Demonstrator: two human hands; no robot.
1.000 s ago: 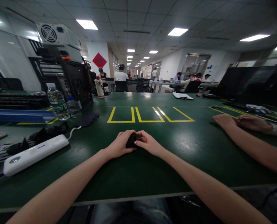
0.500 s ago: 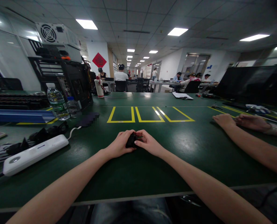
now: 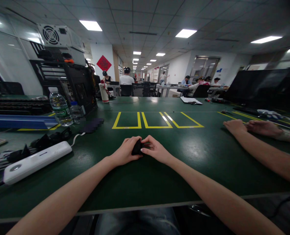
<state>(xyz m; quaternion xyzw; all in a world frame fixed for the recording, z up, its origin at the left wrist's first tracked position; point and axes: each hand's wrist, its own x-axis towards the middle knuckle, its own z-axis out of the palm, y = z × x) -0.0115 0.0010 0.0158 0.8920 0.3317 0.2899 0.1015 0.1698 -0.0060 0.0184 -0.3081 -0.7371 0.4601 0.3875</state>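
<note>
A small black block-like object (image 3: 136, 148) rests at the middle of the green table (image 3: 125, 186), between my two hands. My left hand (image 3: 125, 150) is wrapped round its left side, thumb in front and fingers behind. From the right, my right hand (image 3: 155, 149) pinches at its right edge with thumb and forefinger. The fingers cover much of the object, so its exact kind cannot be made out. Beyond my hands, yellow tape outlines (image 3: 157, 127) mark the tabletop.
To the left lie a white power strip (image 3: 38, 162) and black straps (image 3: 35, 145), with a water bottle (image 3: 60, 109) and an open computer case (image 3: 79, 85) behind. At right, a co-worker's hands (image 3: 235, 126) rest on the table. A clipboard (image 3: 191, 100) lies farther back.
My hands and the black object stay almost exactly in place. The co-worker's hands at right have shifted very slightly, and a distant standing person has moved an arm.
</note>
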